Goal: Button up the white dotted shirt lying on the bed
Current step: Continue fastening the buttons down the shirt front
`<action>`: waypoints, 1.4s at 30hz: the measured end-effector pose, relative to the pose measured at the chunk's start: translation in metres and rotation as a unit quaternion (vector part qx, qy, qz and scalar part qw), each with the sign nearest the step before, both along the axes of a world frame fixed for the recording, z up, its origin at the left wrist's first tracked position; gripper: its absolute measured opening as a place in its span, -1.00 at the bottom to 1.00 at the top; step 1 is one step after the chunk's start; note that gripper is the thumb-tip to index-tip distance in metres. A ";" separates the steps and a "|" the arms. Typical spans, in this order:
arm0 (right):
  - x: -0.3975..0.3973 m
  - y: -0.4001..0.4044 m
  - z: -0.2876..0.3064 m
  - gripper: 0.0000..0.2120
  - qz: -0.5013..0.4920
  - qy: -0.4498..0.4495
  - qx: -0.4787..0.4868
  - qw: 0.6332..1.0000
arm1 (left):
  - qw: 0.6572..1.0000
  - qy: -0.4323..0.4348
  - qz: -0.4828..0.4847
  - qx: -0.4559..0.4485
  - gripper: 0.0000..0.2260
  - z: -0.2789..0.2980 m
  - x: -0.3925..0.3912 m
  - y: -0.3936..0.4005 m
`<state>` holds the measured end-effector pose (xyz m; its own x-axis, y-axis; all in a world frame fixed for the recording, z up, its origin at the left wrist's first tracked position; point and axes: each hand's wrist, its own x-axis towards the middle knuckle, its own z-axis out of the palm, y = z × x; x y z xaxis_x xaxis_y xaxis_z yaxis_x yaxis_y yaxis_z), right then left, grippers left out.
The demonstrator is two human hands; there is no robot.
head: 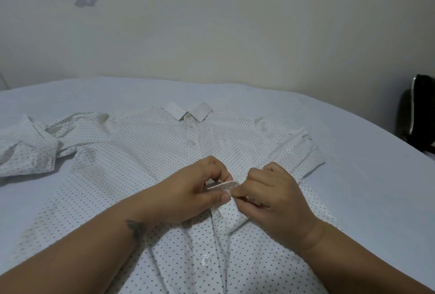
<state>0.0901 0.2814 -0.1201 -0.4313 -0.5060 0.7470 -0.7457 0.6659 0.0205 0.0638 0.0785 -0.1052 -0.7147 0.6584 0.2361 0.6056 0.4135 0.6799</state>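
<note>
Lengthwise, shirt [141, 152] lies collar [187, 111] pointing away.

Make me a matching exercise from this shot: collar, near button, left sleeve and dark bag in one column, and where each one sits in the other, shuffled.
1. collar
2. button
3. sleeve
4. dark bag

A. bunched at far left
B. right edge, past the bed
C. far end of the shirt
D. nearest the camera, below both hands

Pairs: 1-C, 2-D, 3-A, 4-B
</note>
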 end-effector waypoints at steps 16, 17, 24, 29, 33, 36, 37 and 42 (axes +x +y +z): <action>-0.003 0.003 -0.004 -0.89 -0.003 -0.276 -0.168 0.946 | 0.988 0.137 0.048 -0.050 -0.91 -0.003 0.005 0.004; -0.003 0.004 -0.004 -0.92 0.002 -0.280 -0.169 0.945 | 0.988 0.138 0.052 -0.043 -0.91 -0.002 0.005 0.005; -0.006 0.005 -0.002 -0.93 0.023 -0.249 -0.164 0.954 | 0.980 0.176 0.087 -0.021 -0.91 -0.002 0.009 0.010; -0.005 0.006 -0.001 -0.99 0.032 -0.226 -0.147 0.962 | 0.969 0.213 0.124 -0.029 -0.93 -0.002 0.010 0.010; -0.003 0.006 -0.001 -0.98 0.028 -0.211 -0.140 0.967 | 0.967 0.216 0.124 -0.044 -0.92 -0.002 0.011 0.010; -0.003 0.006 -0.001 -0.97 0.027 -0.211 -0.134 0.968 | 0.966 0.220 0.123 -0.054 -0.86 -0.001 0.011 0.011; -0.002 0.006 -0.001 -0.97 0.025 -0.211 -0.133 0.968 | 0.965 0.224 0.124 -0.057 -0.82 -0.001 0.011 0.011; -0.001 0.002 -0.002 -0.94 -0.025 -0.183 -0.147 0.972 | 0.942 0.300 0.138 -0.070 -0.80 0.001 0.011 0.013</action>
